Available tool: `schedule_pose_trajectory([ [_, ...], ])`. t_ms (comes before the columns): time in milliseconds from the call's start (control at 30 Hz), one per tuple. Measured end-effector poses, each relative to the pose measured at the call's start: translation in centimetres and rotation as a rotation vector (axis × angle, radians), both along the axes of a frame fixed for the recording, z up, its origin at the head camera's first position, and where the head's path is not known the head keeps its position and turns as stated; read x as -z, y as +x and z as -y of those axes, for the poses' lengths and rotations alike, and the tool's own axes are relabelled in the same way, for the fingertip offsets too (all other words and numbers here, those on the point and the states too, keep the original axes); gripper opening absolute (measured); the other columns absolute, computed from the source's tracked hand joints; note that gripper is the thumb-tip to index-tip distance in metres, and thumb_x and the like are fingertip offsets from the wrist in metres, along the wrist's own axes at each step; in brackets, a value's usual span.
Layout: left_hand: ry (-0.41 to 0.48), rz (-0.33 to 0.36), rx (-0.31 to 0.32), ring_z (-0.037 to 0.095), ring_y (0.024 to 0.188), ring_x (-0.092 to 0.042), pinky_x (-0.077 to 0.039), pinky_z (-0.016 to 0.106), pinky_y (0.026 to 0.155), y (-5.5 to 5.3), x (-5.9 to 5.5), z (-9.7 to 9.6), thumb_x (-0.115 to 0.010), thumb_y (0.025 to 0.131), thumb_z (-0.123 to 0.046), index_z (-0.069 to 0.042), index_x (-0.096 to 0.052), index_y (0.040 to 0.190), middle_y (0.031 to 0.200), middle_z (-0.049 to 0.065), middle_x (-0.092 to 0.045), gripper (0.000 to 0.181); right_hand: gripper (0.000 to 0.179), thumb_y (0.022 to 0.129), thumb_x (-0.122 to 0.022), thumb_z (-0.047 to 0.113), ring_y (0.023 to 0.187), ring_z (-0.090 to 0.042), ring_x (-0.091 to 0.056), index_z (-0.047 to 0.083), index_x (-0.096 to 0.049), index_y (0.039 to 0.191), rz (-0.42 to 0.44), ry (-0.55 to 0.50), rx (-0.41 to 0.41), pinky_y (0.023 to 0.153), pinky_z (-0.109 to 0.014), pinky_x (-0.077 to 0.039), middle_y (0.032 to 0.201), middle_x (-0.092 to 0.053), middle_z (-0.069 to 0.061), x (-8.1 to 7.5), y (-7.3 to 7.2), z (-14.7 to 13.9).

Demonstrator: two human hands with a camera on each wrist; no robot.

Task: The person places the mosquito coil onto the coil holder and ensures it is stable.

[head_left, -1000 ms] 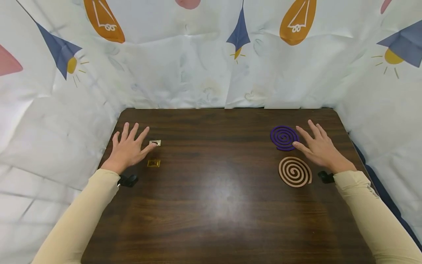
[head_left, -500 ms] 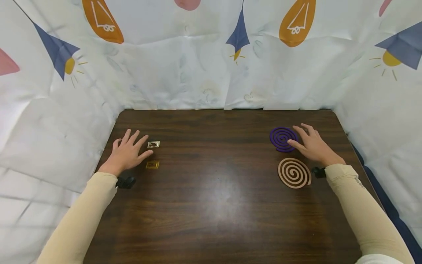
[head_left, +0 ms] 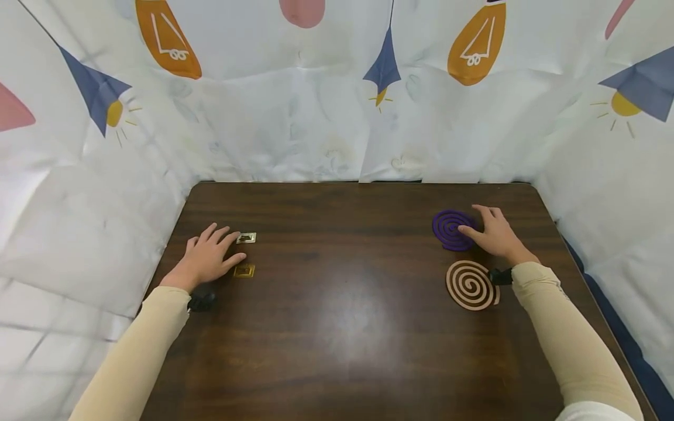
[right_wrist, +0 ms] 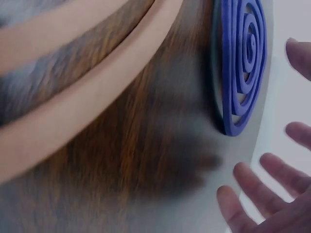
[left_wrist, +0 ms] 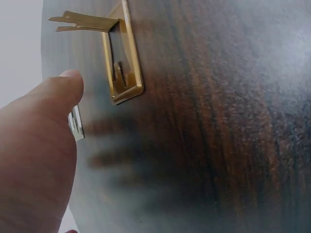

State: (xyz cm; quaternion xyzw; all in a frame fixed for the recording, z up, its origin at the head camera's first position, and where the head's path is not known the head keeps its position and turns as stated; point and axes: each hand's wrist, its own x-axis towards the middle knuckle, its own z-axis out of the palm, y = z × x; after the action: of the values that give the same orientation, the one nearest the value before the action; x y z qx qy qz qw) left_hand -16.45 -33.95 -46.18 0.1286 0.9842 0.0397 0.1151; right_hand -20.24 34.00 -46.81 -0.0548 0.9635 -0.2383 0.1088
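Over the left part of the brown table, my left hand (head_left: 202, 260) hovers with fingers loosely extended. Close to its fingertips lies a small silver metal mosquito coil stand (head_left: 246, 238). Nearer me is a gold one (head_left: 244, 271), just past the thumb. In the left wrist view the gold stand (left_wrist: 127, 80) has a raised forked prong; the silver stand (left_wrist: 76, 124) is mostly behind the thumb. On the right, my right hand (head_left: 497, 237) hangs, fingers spread, by a purple mosquito coil (head_left: 447, 229), partly covering it. A tan mosquito coil (head_left: 470, 285) lies nearer me. Both hands hold nothing.
The dark wood-grain table (head_left: 337, 321) has rounded far corners. White printed cloth (head_left: 316, 134) hangs behind and along both sides. A black wrist camera (head_left: 202, 298) sits on the left wrist, another black camera (head_left: 500, 276) on the right, overlapping the tan coil's edge.
My right hand has moved left, over the purple coil's edge. The left hand has drawn slightly toward me, its fingers closer together. The head view has tilted up a little; stands and coils stay put.
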Motion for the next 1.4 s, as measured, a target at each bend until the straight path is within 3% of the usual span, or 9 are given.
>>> schedule_pose_trajectory([
  [133, -0.003, 0.02, 0.004, 0.054, 0.154, -0.019, -0.024, 0.078, 0.112, 0.2, 0.6, 0.1, -0.05, 0.105, -0.057, -0.009, -0.038, 0.159, 0.164, 0.028, -0.032, 0.073, 0.09, 0.103, -0.058, 0.052, 0.141, -0.065, -0.03, -0.006, -0.021, 0.161, 0.03, 0.004, 0.013, 0.11, -0.078, -0.031, 0.156, -0.024, -0.046, 0.4, 0.3, 0.0],
  [400, 0.0, 0.039, 0.001, 0.054, 0.154, -0.019, -0.024, 0.078, 0.113, 0.2, 0.7, -0.1, -0.049, 0.105, -0.057, -0.01, -0.035, 0.161, 0.165, 0.029, -0.029, 0.075, 0.085, 0.102, -0.063, 0.045, 0.133, -0.058, -0.039, -0.01, -0.027, 0.157, 0.03, -0.007, 0.029, 0.108, -0.072, -0.036, 0.144, -0.043, -0.043, 0.9, 0.2, -0.2],
  [767, 0.026, 0.052, -0.014, 0.056, 0.151, -0.024, -0.026, 0.078, 0.111, 0.3, 1.2, -0.3, -0.049, 0.106, -0.056, -0.009, -0.031, 0.163, 0.165, 0.032, -0.026, 0.076, 0.084, 0.098, -0.071, 0.041, 0.125, -0.056, -0.048, -0.009, -0.033, 0.154, 0.047, -0.009, 0.043, 0.104, -0.069, -0.04, 0.137, -0.05, -0.039, 0.9, -0.4, 0.0],
  [1033, 0.026, 0.067, -0.024, 0.056, 0.15, -0.027, -0.026, 0.079, 0.11, 0.2, 1.4, -0.3, -0.049, 0.105, -0.057, -0.008, -0.03, 0.163, 0.165, 0.033, -0.025, 0.078, 0.088, 0.095, -0.074, 0.042, 0.128, -0.055, -0.048, -0.003, -0.03, 0.157, 0.126, -0.067, 0.102, 0.106, -0.068, -0.042, 0.141, -0.048, -0.036, 0.6, -0.8, 0.1],
  [1400, 0.036, 0.07, -0.028, 0.057, 0.149, -0.028, -0.027, 0.078, 0.109, 0.1, 1.3, -0.4, -0.05, 0.105, -0.055, -0.007, -0.032, 0.162, 0.165, 0.033, -0.026, 0.077, 0.083, 0.094, -0.077, 0.038, 0.129, -0.054, -0.05, -0.007, -0.041, 0.153, 0.136, -0.074, 0.099, 0.107, -0.066, -0.043, 0.142, -0.049, -0.038, 0.5, -1.1, 0.3],
])
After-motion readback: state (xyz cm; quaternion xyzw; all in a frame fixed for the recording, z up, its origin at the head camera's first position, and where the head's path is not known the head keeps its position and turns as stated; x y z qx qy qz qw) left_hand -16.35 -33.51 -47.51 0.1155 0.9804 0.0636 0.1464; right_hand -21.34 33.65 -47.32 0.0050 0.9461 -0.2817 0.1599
